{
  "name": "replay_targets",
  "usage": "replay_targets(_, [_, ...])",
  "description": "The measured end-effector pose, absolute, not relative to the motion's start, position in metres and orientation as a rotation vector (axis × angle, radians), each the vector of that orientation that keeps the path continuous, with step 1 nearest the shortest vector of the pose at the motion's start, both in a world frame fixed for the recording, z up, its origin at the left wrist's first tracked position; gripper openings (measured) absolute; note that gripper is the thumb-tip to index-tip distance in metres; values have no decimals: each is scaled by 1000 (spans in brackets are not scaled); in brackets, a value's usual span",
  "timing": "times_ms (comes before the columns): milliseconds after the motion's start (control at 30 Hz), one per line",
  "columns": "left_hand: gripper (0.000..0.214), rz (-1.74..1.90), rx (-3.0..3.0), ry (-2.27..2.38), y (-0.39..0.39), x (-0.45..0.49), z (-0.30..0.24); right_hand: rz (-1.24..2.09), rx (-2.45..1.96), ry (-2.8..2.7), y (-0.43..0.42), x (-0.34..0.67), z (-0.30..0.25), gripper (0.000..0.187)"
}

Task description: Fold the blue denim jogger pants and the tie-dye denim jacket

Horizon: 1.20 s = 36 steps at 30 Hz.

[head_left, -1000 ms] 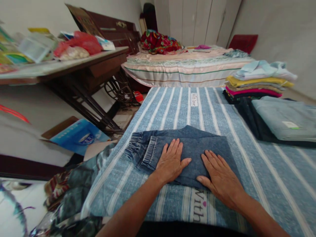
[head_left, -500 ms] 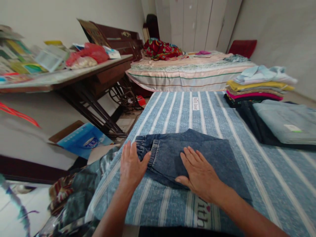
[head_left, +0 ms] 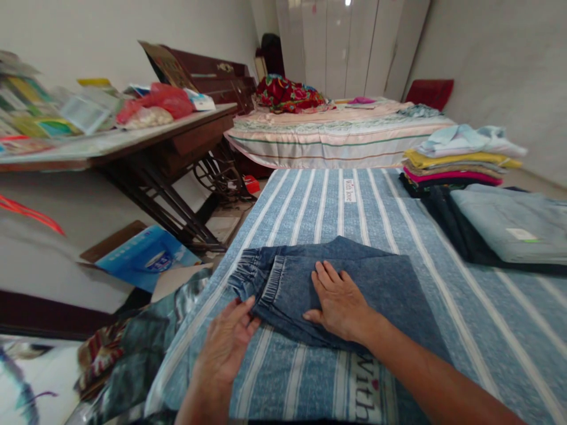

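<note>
Folded dark blue denim jeans (head_left: 367,289) lie on a blue striped sheet (head_left: 319,200) spread over the bed in front of me. My right hand (head_left: 339,301) lies flat and open on the jeans near their left half. My left hand (head_left: 225,345) rests on the sheet with fingers stretched out, its fingertips touching the jeans' elastic waistband edge (head_left: 248,280).
A stack of folded clothes (head_left: 460,156) and folded jeans (head_left: 500,227) lie at the right. A second bed (head_left: 336,133) with a red floral bundle (head_left: 287,94) stands beyond. A cluttered sewing table (head_left: 133,139) is at the left. Crumpled clothing (head_left: 128,348) hangs at the bed's left edge.
Both hands moved left across the jeans. The left hand slid off the denim toward me to the waistband edge; the right hand moved to where the left had been.
</note>
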<state>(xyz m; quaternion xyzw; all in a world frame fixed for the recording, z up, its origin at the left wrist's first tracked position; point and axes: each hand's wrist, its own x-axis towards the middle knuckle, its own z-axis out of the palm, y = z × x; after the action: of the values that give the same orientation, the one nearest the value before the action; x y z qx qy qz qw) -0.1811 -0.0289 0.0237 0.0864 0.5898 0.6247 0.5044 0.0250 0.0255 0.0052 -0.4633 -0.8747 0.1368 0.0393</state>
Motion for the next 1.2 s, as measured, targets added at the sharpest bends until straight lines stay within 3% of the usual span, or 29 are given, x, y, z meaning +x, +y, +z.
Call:
replay_targets(233, [41,1405,428,1569,-17,-151,23,425,-1425,-2685,40,22,6,80])
replay_targets(500, [28,1534,279,1577,-13,-147,15,388,-1475,-2612,38,27,6,75])
replay_targets(867, [29,1552,309,1496,-9,-129,27,296,-1483,-2657,39,24,2,73])
replay_targets(1100, [19,1572,224,1528,-6,-130,17,243,-1451,-2675,38,24,4,64])
replay_targets(1200, [19,1579,229,1501,-11,-134,13,261,-1460,-2688,41,24,9,52])
